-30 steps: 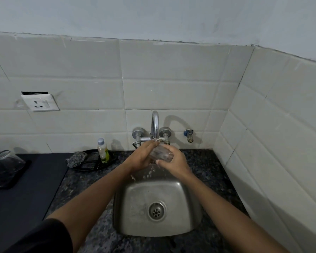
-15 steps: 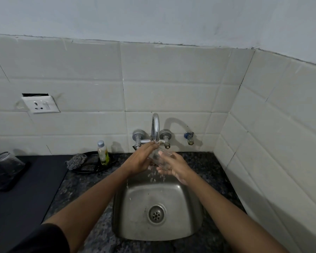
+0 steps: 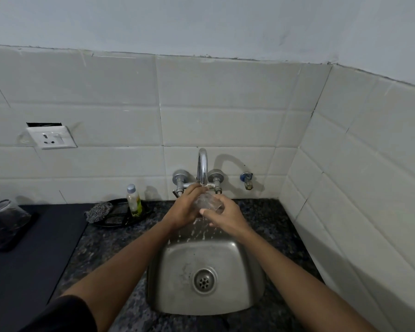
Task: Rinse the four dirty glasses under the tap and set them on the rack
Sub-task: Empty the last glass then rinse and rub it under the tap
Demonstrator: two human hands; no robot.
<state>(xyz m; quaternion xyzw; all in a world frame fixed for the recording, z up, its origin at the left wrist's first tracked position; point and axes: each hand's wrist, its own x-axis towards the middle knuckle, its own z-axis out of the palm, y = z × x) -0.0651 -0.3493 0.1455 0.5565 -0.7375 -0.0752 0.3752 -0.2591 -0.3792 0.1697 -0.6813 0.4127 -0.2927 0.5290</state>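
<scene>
Rack (image 3: pixel 3 226) sits at counter's far left edge, clear glasses (image 3: pixel 4 207) already on it, count unclear. Dark counter stretch between rack and sink (image 3: pixel 205 305) is open. Left hand (image 3: pixel 186 208) and right hand (image 3: pixel 225 216) both grasp one glass (image 3: pixel 207 202) under the tap (image 3: pixel 202 166), above sink's back rim; water spills below. Glass lies tilted, axis roughly sideways. Judgement: left hand nearer rack, so carry leftward past soap bottle (image 3: pixel 133 200).
</scene>
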